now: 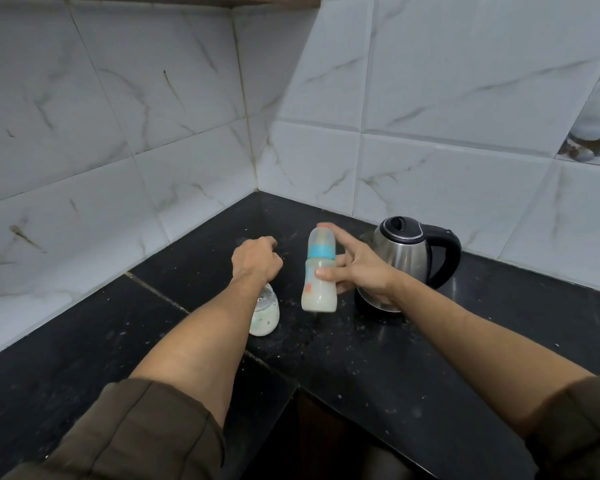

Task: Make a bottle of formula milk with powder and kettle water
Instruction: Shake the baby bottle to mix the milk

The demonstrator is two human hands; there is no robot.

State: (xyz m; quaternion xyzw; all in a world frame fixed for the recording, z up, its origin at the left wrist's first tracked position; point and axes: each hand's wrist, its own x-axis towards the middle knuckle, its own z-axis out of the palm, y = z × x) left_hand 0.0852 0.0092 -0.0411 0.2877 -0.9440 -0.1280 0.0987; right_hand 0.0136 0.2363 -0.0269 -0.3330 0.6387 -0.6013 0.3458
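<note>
Bottle (319,270) of milk gripped upright in the right hand (359,268) above the bench (378,362); left hand (255,259) fisted, apparently empty.

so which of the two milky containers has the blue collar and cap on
The baby bottle in the right hand, beside the kettle. The squat jar under the left forearm has no blue collar.

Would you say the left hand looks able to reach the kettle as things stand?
Probably not directly: the baby bottle and the right hand holding it sit between the left hand and the kettle.
</note>
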